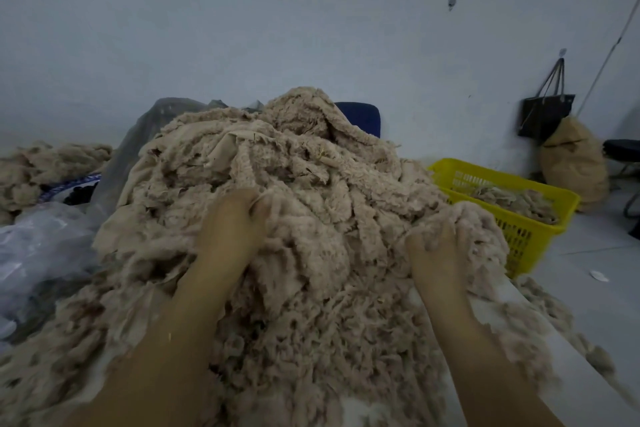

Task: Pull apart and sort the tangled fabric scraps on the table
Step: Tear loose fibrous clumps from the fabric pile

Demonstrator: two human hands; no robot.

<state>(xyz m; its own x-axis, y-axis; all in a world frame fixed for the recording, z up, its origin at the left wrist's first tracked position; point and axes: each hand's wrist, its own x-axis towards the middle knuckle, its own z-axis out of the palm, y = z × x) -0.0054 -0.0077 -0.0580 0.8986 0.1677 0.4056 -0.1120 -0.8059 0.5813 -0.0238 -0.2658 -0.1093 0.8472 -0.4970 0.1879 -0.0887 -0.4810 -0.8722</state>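
Observation:
A big heap of beige fleecy fabric scraps (pixel 294 163) fills the middle of the view and covers most of the white table (pixel 502 315). My left hand (pixel 232 225) is dug into the heap left of centre, its fingers curled into a clump of scraps. My right hand (pixel 436 250) grips another clump at the heap's right side, fingertips buried in the fleece. Both forearms reach in from the bottom edge.
A yellow slotted plastic basket (pixel 519 232) with some scraps inside stands at the right, past the table edge. Clear plastic bags (pixel 38 246) lie at the left, with another scrap pile (pixel 41 163) behind. A dark bag (pixel 545 114) hangs on the wall above a stuffed tan sack (pixel 575 166).

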